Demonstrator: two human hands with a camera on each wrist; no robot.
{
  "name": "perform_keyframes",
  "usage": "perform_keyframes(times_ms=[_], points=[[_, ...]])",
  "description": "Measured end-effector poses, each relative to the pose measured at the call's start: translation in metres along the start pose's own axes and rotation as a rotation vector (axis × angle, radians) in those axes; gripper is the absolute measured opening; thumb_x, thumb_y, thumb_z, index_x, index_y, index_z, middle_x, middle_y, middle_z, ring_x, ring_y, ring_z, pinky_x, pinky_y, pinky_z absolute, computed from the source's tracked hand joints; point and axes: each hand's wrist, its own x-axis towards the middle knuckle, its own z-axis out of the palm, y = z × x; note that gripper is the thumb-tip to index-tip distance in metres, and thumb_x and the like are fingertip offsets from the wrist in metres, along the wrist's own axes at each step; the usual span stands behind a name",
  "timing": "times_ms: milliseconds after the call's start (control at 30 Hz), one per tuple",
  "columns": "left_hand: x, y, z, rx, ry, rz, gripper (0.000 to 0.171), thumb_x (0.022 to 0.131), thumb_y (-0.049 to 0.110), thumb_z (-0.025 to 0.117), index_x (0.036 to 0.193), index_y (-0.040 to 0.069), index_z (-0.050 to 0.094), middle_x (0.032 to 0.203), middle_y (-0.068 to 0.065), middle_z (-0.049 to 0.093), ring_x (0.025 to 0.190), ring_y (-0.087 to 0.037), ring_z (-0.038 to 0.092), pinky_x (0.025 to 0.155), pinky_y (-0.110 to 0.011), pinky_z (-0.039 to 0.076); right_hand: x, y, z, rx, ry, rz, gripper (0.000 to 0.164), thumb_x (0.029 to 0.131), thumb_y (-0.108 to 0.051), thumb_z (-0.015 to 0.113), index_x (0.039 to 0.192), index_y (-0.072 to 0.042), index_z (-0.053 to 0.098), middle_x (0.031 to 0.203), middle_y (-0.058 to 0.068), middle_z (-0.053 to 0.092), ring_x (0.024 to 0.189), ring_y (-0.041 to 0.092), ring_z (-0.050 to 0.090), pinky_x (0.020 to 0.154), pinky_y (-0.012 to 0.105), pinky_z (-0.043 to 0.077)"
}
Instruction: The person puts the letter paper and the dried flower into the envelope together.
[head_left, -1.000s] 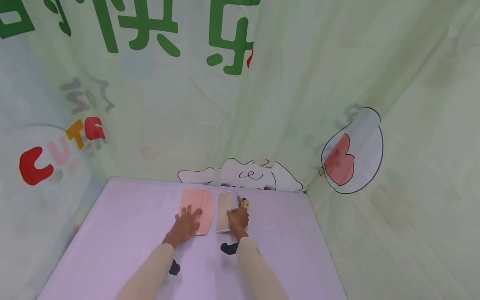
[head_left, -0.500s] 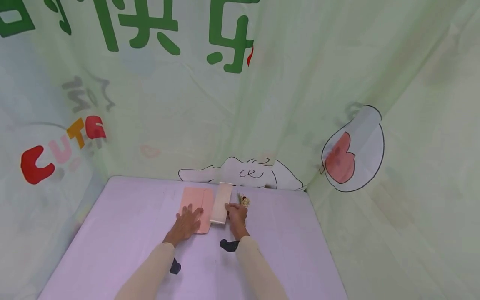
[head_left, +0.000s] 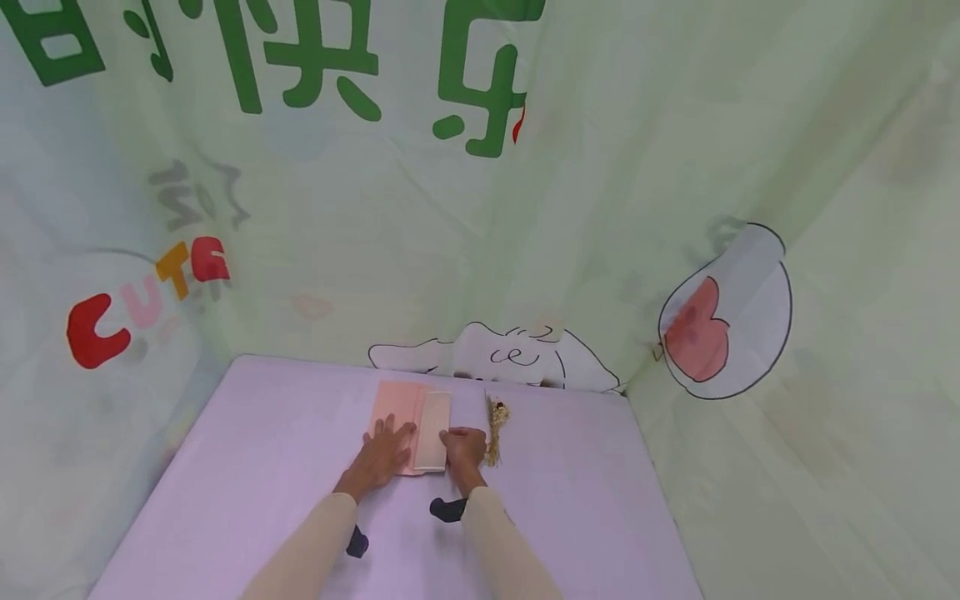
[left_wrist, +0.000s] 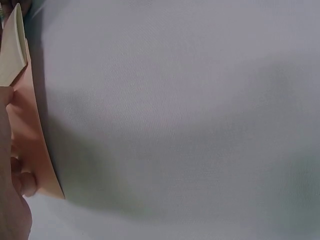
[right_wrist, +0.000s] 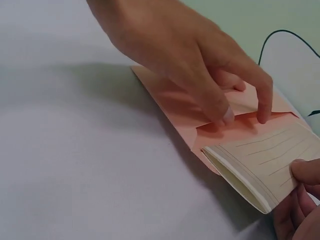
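- Folded card [head_left: 432, 432] sits over the pink envelope [head_left: 397, 402], can't really tell if it's tucked in
- right hand [head_left: 465, 450] pinches the card's edge
- left hand [head_left: 382, 456] spread wide on the envelope

head: high, far, forward-down | left wrist: close, downward | right wrist: close, leftward | shared: pink envelope [head_left: 399, 402]

I note green characters [head_left: 322, 58] on pale backdrop [head_left: 600, 208] ahead; coloured letters [head_left: 174, 264] left, red heart [head_left: 701, 337] to my right.
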Motion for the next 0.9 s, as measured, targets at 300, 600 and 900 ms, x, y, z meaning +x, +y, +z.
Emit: perform_keyframes(times_ms=[300, 600, 900], points=[[0.001, -0.002, 0.001, 0.015, -0.024, -0.009, 0.05, 0.113, 0.033, 0.056, 0.161, 0.017, 0.049, 0.173, -0.035, 0.034, 0.16, -0.063, 0.028, 0.123, -0.083, 0.027, 0.006, 0.001, 0.017, -0.137, 0.135, -0.12, 0.011, 0.083, -0.006, 0.089, 0.084, -0.003, 0.079, 0.088, 0.017, 0.078, 0.08, 0.032, 0.07, 0.08, 0.049, 0.059], [0.0, -0.004, 0.001, 0.014, -0.042, -0.036, 0.052, 0.114, 0.038, 0.053, 0.163, 0.021, 0.047, 0.177, -0.03, 0.028, 0.164, -0.059, 0.024, 0.126, -0.08, 0.024, 0.002, 0.003, 0.029, -0.152, 0.141, -0.237, 0.01, 0.08, -0.003, 0.088, 0.077, -0.002, 0.079, 0.075, 0.012, 0.075, 0.071, 0.029, 0.069, 0.076, 0.049, 0.058], [0.002, -0.006, 0.005, 0.037, -0.025, -0.031, 0.048, 0.114, 0.035, 0.054, 0.16, 0.021, 0.049, 0.174, -0.033, 0.032, 0.161, -0.058, 0.032, 0.124, -0.08, 0.03, 0.002, 0.005, 0.042, -0.195, 0.101, -0.298, 0.01, 0.08, -0.003, 0.087, 0.076, -0.002, 0.078, 0.071, 0.011, 0.074, 0.067, 0.028, 0.069, 0.067, 0.046, 0.059]])
